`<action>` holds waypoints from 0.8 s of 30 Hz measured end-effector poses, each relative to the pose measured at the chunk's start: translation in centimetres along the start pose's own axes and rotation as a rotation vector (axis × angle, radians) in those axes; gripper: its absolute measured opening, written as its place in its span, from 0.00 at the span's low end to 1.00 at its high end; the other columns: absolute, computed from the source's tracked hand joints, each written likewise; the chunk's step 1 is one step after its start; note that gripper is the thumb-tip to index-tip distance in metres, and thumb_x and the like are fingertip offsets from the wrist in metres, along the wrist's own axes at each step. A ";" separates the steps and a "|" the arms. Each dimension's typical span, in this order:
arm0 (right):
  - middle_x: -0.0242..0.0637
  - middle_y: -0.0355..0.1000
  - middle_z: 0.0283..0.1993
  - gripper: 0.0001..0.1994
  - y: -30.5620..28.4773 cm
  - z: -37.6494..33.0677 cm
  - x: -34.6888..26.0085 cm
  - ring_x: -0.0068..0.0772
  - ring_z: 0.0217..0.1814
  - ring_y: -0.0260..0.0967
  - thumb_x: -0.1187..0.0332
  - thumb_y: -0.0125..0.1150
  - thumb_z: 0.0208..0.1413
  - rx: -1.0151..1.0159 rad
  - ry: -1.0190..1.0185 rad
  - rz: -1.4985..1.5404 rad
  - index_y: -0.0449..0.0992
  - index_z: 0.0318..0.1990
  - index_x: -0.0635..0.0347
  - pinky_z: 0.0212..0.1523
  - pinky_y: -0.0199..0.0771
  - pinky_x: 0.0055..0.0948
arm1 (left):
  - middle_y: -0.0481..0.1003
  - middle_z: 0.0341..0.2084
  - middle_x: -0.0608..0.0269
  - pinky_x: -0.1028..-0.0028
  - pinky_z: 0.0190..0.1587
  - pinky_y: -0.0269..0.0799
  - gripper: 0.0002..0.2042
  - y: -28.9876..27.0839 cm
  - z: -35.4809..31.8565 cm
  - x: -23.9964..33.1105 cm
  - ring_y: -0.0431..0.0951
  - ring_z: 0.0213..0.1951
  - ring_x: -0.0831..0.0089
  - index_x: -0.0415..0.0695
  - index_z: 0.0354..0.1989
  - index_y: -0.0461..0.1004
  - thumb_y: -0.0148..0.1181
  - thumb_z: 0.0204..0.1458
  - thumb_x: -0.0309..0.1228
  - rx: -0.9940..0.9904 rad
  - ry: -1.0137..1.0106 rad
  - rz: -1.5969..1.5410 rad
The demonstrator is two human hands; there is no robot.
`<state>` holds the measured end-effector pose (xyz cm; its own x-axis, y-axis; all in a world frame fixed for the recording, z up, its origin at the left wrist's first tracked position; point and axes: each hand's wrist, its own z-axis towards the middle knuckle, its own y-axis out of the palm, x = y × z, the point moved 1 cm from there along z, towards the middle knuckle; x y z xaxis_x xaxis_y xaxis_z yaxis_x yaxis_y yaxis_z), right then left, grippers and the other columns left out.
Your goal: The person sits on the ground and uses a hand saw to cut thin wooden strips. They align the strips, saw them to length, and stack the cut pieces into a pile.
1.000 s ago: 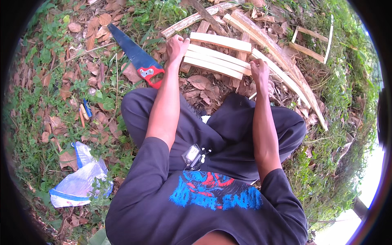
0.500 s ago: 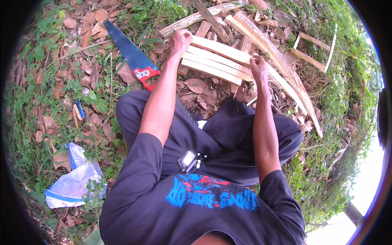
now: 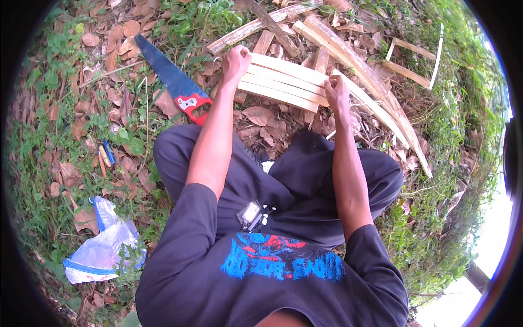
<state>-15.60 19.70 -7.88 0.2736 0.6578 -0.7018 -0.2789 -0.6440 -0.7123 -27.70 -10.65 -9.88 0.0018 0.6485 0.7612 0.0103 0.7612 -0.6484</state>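
Several pale wooden slats (image 3: 284, 90) lie side by side across two short wooden pieces on the leafy ground. My left hand (image 3: 236, 64), fingers curled in, grips the left end of the farthest slat (image 3: 289, 68). Its right end is pinched in my right hand (image 3: 338, 94). This farthest slat rests close against the row, and the fingertips of both hands are partly hidden. One of the supporting pieces, a short wooden block (image 3: 321, 60), sticks out beyond the slats on the far side.
A handsaw (image 3: 171, 71) with a red handle lies left of my left forearm. Long wooden strips (image 3: 362, 71) curve past on the right. Farther right is a wooden frame (image 3: 411, 62). At left are a blue-handled tool (image 3: 109, 152) and a plastic bag (image 3: 106, 245).
The farthest slat has come nearer to the others, narrowing the gap between them. Both hands have moved slightly toward me with it.
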 end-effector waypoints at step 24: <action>0.48 0.74 0.41 0.15 -1.0 0.5 1.2 0.41 0.43 0.73 0.66 0.56 0.57 0.176 0.110 0.207 0.72 0.48 0.66 0.47 0.72 0.37 | 0.77 0.44 0.45 0.65 0.54 0.71 0.29 6.6 14.4 7.2 0.77 0.48 0.54 0.36 0.38 0.80 0.68 0.38 0.53 0.087 -0.328 0.206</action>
<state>-15.48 21.28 -8.00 0.2898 0.4672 -0.8353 -0.4918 -0.6760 -0.5488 -42.01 -0.80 -8.79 -0.3244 0.7456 0.5821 -0.0415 0.6036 -0.7962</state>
